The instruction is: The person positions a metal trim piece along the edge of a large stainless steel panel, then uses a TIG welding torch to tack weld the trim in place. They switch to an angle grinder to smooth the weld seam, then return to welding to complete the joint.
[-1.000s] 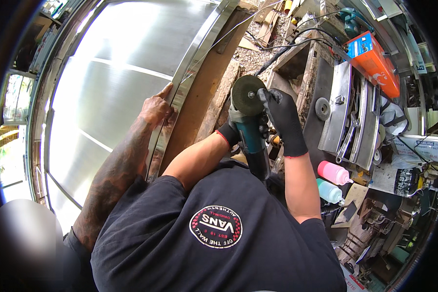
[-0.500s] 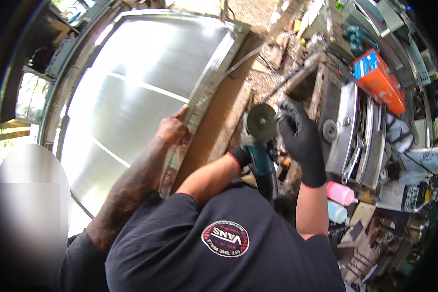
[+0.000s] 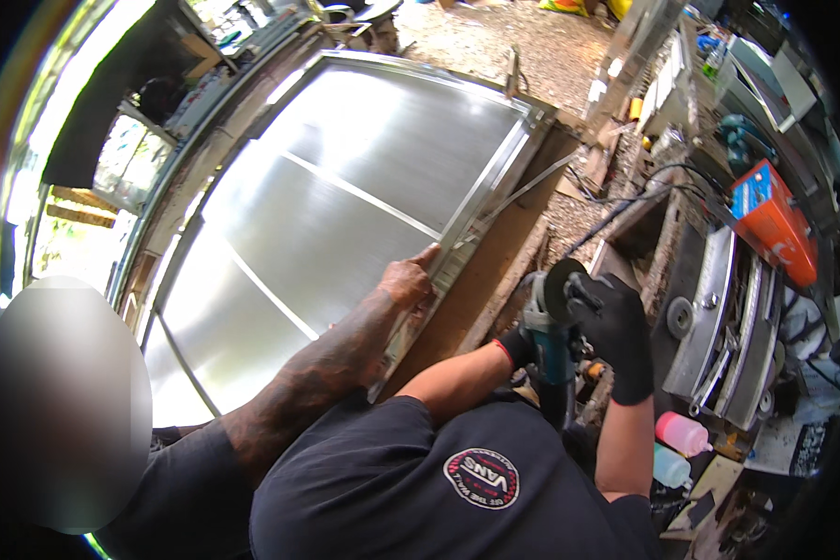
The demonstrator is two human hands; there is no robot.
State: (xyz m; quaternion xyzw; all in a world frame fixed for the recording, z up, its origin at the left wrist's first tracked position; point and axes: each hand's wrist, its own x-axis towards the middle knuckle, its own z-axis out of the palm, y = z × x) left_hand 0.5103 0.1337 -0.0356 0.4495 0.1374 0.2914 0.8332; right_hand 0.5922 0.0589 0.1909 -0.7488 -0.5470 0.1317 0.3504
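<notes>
An angle grinder (image 3: pixel 553 362) with a teal body stands upright in front of my chest, its thin dark disc (image 3: pixel 560 287) at the top. My left hand (image 3: pixel 517 346), in a black glove with a red cuff edge, grips the grinder's body from the left; most of its fingers are hidden behind the tool. Also gloved in black, my right hand (image 3: pixel 618 329) has bent fingers closed at the disc's right edge. To the left lies a large framed metal panel (image 3: pixel 355 201) with pale cross strips. A co-worker's bare hand (image 3: pixel 409 282) points a finger at its near right edge.
A brown board (image 3: pixel 467 322) runs along the panel's right side. Right of me are curved metal parts (image 3: pixel 719 322), an orange box (image 3: pixel 777 222), a pink bottle (image 3: pixel 683 433) and a pale blue bottle (image 3: pixel 670 466). A dark cable (image 3: pixel 616 210) trails beyond the grinder.
My right hand's fingers have come from beside the disc onto its edge, and the disc appears more edge-on. The whole view has shifted, showing more ground beyond the panel. The co-worker's finger still points there.
</notes>
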